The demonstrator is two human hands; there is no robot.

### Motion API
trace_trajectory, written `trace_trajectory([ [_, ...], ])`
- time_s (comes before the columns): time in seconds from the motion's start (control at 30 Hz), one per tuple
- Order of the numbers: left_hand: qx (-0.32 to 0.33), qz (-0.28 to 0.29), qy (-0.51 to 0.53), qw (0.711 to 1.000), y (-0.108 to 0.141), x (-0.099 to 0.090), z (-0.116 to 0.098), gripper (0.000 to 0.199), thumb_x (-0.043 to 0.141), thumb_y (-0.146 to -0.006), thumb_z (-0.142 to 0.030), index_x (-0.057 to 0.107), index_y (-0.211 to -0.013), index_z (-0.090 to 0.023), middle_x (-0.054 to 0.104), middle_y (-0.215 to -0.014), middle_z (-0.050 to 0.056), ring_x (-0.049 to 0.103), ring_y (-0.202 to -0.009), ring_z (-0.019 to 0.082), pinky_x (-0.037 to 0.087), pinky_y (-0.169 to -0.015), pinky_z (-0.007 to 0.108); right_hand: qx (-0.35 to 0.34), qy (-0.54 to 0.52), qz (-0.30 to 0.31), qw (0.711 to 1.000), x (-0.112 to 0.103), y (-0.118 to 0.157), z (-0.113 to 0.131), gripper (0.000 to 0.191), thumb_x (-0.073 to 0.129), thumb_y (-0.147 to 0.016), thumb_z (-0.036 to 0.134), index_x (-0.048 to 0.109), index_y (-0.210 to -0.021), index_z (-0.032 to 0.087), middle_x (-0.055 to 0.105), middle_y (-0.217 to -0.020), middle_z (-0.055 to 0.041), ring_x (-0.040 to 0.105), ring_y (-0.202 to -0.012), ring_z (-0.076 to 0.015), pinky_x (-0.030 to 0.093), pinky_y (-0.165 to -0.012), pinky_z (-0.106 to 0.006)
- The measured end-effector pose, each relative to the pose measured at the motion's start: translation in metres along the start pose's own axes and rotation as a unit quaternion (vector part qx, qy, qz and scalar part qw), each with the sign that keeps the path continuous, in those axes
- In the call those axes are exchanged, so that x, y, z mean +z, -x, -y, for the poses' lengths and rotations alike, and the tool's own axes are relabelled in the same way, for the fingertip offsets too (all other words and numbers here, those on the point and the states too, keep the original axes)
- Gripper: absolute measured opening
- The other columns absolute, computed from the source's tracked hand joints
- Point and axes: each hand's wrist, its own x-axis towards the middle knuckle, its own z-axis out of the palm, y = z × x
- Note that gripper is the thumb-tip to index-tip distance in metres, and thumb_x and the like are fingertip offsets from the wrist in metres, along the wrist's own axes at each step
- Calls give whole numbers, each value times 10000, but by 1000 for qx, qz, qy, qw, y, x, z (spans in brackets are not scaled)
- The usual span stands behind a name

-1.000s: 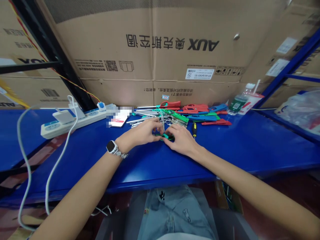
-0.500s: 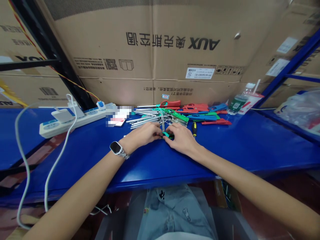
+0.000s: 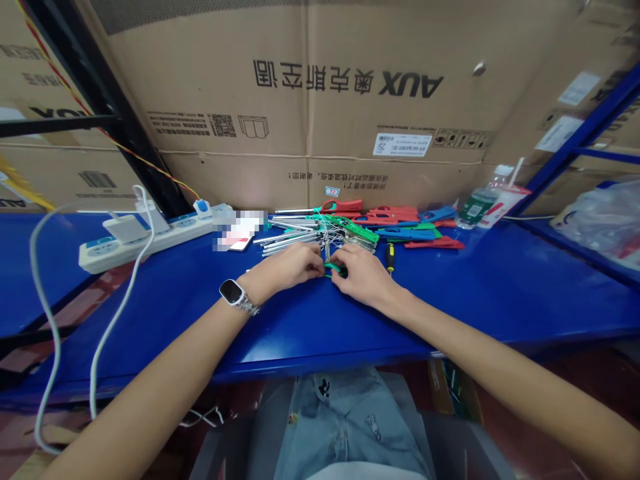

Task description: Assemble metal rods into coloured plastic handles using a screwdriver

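Note:
A green utility lighter (image 3: 334, 268) lies low over the blue table between my hands, mostly covered by fingers. My left hand (image 3: 296, 265) is closed in a pinch at its left end. Around its right side, the thumb and fingers of my right hand (image 3: 365, 275) are closed. Just beyond are a pile of lighters with metal tubes (image 3: 293, 239) and another green lighter (image 3: 363, 231), with thin wires among them. A black and yellow screwdriver (image 3: 390, 257) lies right of my right hand.
Red lighters (image 3: 393, 215) and blue lighters (image 3: 410, 233) lie at the back right, near a bottle (image 3: 473, 208) and a cup with a straw (image 3: 503, 203). A white power strip (image 3: 165, 240) with cables stands left. A large cardboard box (image 3: 210, 80) forms the back.
My right thumb has shifted slightly away from my left fingers, so more of the green lighter shows between my hands. The other things lie as before.

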Motion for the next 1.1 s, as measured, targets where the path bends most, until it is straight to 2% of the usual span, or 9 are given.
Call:
trace_trajectory([
  [0.17, 3, 5, -28, 1000, -1, -1, -4, 196, 597, -887, -86, 772, -842, -162, 680, -900, 65, 622, -747, 154, 471, -714, 290, -32, 79, -7, 996, 3, -2, 2, 133, 590, -888, 191, 708, -934, 149, 660, -907, -96, 565, -878, -231, 405, -781, -353],
  [0.33, 5, 8, -47, 999, -1, -1, -7, 194, 597, -895, -85, 776, -864, -154, 692, -937, 78, 645, -783, 168, 485, -743, 297, -32, 121, -8, 992, 3, -2, 4, 145, 593, -915, 228, 711, -937, 147, 662, -909, -105, 564, -883, -240, 391, -784, -367],
  [0.47, 10, 9, -56, 998, -1, -2, -7, 213, 579, -902, -92, 780, -886, -161, 698, -957, 78, 654, -805, 169, 489, -754, 293, -19, 133, 6, 991, -1, -3, 7, 138, 623, -921, 238, 713, -955, 139, 684, -914, -111, 582, -880, -241, 394, -782, -367],
  [0.67, 25, 9, -80, 996, -2, -1, -8, 263, 538, -879, -49, 769, -833, -165, 693, -924, 70, 644, -805, 173, 475, -741, 289, -35, 142, 26, 989, -6, -6, 12, 179, 566, -953, 180, 737, -959, 128, 700, -915, -124, 601, -872, -235, 396, -787, -361],
  [1.1, 13, 20, -61, 998, -1, -3, -9, 267, 521, -915, -79, 768, -841, -148, 691, -922, 79, 632, -791, 162, 475, -744, 283, -32, 150, 37, 988, -2, -6, 13, 242, 540, -960, 175, 778, -937, 133, 684, -929, -128, 600, -902, -242, 404, -803, -365],
])
